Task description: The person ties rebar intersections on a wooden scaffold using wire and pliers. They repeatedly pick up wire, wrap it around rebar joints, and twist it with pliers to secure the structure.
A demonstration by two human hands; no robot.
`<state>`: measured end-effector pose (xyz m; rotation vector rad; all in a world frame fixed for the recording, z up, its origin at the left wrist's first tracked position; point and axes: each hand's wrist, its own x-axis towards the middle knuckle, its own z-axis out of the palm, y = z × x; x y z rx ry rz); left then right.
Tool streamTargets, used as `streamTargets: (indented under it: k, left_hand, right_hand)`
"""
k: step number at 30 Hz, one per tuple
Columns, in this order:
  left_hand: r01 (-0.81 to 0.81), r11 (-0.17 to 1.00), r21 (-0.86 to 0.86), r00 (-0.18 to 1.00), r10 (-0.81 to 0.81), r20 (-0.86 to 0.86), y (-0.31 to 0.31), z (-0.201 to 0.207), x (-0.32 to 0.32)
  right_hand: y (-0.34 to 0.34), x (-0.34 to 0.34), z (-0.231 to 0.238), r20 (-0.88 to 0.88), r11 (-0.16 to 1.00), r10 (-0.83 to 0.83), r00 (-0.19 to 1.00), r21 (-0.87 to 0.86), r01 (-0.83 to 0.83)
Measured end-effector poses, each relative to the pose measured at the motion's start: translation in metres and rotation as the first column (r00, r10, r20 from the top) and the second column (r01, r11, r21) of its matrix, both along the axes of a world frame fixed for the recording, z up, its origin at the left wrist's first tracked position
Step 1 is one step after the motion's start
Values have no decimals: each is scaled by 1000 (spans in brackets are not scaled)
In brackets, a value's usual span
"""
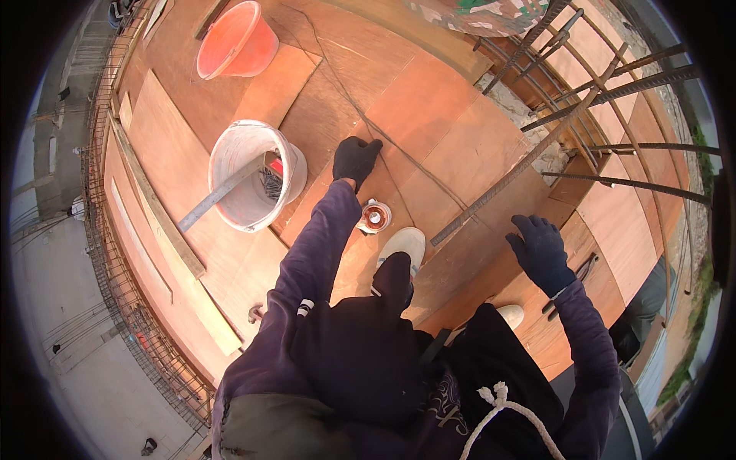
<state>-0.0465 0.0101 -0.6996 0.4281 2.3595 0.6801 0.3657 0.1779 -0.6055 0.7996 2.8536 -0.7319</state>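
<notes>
My left hand (355, 161), in a dark glove, is low over the plywood deck (429, 100), its fingers curled in and the thumb close to them. A thin dark cord (406, 159) runs over the boards beside it; whether the fingers hold it or something small is hidden. Near my shoe stands a small round white container (375, 218) with a reddish-brown inside. My right hand (543, 253), also gloved, hovers to the right with fingers apart and nothing in it. Below it, a dark-handled hand tool (586, 266) lies on the boards.
A whitish bucket (295, 172) holds nails and a metal ruler-like bar (222, 193). Beyond it an orange bucket (239, 42) lies tilted. Rusty rebar (529, 165) juts across the right side around an opening. Long timber strips (157, 203) line the left edge, above a lower level.
</notes>
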Motion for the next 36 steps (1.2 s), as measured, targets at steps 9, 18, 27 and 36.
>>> streamTargets:
  k: [9, 18, 27, 36]
  left_hand:
    - [-56, 998, 30, 989, 60, -138, 14, -18, 5]
    - [-456, 820, 345, 712, 104, 695, 28, 51, 12]
    - [-246, 871, 426, 513, -256, 819, 15, 53, 135]
    - [-263, 828, 495, 561, -286, 777, 27, 44, 116]
  right_hand:
    - [-41, -132, -81, -17, 986, 147, 989, 87, -145]
    - [-5, -139, -89, -35, 996, -45, 998, -78, 42]
    - [3, -135, -25, 104, 448, -244, 964, -870, 208]
    - [-30, -96, -15, -247, 862, -291, 924, -487, 141]
